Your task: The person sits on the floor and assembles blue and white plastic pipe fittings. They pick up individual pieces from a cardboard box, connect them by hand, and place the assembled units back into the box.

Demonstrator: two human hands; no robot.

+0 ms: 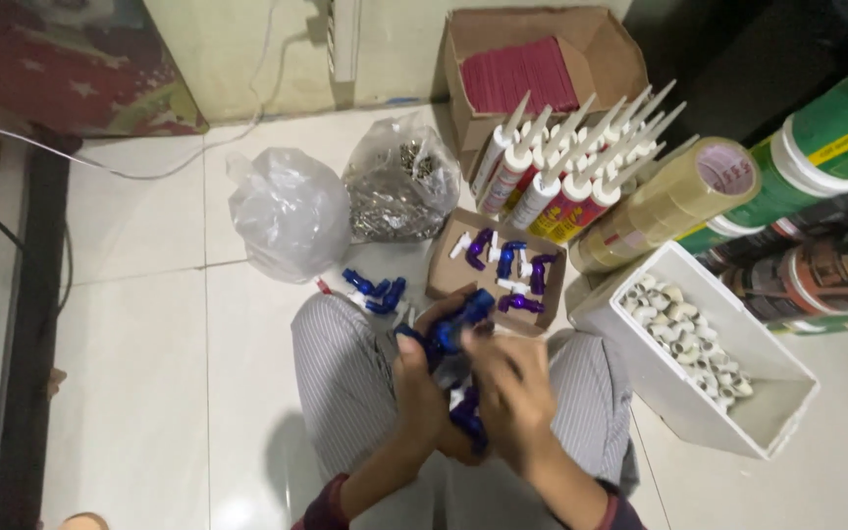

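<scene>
My left hand [417,391] and my right hand [512,393] are together over my lap, both closed around a cluster of blue plastic fittings [453,331]. More blue pieces show between the palms, lower down. Motion blurs the fingers. Just beyond the hands lies a small cardboard tray [441,285] with blue, purple and white fittings in it. A few loose blue fittings [373,290] lie on the floor to the left of that tray. My knees in striped trousers [336,363] sit under the hands.
A white rectangular tub [768,417] of small white rings stands at right. Sealant tubes [552,177] lean by a tape roll stack [674,201]. A clear bag [287,211], a bag of metal parts [397,191] and a cardboard box [606,49] lie farther off. Cans [836,137] line the right side.
</scene>
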